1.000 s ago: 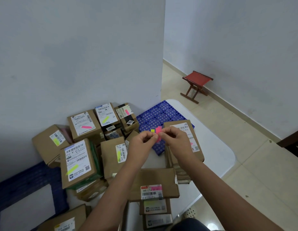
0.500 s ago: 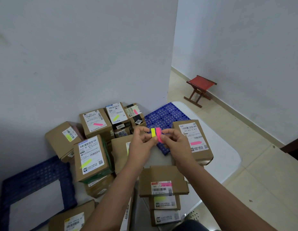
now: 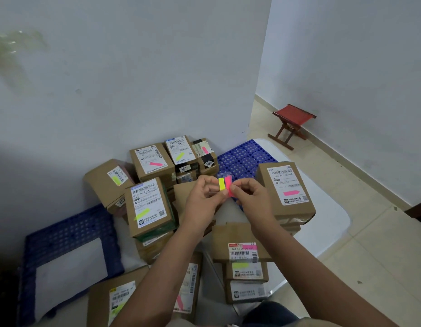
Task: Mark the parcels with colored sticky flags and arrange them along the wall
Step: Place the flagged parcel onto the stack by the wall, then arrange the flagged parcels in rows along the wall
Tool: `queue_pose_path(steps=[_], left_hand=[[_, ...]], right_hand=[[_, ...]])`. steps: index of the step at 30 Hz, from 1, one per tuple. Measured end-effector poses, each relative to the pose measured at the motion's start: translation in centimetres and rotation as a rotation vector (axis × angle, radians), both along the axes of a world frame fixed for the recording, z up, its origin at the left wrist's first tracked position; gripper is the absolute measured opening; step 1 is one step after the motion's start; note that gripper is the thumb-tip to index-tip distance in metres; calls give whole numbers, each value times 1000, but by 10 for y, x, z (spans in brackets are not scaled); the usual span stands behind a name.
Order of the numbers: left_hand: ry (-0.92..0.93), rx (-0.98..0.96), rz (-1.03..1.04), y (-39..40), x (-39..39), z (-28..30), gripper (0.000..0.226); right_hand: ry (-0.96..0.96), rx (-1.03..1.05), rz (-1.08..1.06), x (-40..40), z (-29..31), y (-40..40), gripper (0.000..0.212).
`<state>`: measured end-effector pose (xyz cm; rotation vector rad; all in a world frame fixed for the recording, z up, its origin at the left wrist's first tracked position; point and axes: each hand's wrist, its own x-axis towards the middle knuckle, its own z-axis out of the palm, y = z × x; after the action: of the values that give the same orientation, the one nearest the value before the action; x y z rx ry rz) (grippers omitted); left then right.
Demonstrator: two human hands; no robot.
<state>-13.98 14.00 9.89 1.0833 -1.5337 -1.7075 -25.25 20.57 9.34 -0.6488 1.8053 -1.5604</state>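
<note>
Above the parcels my left hand (image 3: 203,197) holds a small clear pad of sticky flags (image 3: 224,184) with a yellow and a pink strip. My right hand (image 3: 250,197) pinches the lower end of the pink flag. Several brown cardboard parcels lie below. One against the wall (image 3: 151,161) carries a pink flag, its neighbour (image 3: 180,149) a yellow one. A tall parcel at the left (image 3: 147,206) has a yellow flag. On the right a parcel (image 3: 287,187) shows a pink flag. A stack in front (image 3: 242,250) bears pink and yellow flags.
Blue perforated plastic pallets lie at the lower left (image 3: 70,232) and behind the hands (image 3: 245,156). A white sheet (image 3: 327,213) covers the floor on the right. A red folding stool (image 3: 292,121) stands by the far wall. The grey wall (image 3: 134,79) runs behind the parcels.
The camera has swung left and closer. Both hands have shifted the flag pad so that its yellow and pink strips face me, and my right fingers have slid down the pink flag.
</note>
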Motion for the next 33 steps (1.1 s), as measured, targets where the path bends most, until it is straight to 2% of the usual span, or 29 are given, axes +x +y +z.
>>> queue_pose_path(steps=[4,12,15,20,23,27,31,33], left_hand=[[-10,16,44,1,14,2,19],[-7,113,109,22,41,-4,20],[-16,173,148,33,50,-4,24],[-72,116,129,55,67,-8,15],[-109,103,154,66,84,-16,15],[-82,167,320,83,120,-33,25],[-132,278,611,88,179,-66,27],[-109,327,787,93,211,-82,19]], right_hand=[[-83,11,100,9,3,0,10],[-95,72,210,33,-7,4,10],[-166,55,276,38,-4,16,9],[-217,25,331,47,-6,30,7],[-141,90,388,60,-16,33,6],[-123,161,547,85,-32,36,11],[-153,295,627,108,-48,36,37],[-133,335,660,117,-52,34,29]])
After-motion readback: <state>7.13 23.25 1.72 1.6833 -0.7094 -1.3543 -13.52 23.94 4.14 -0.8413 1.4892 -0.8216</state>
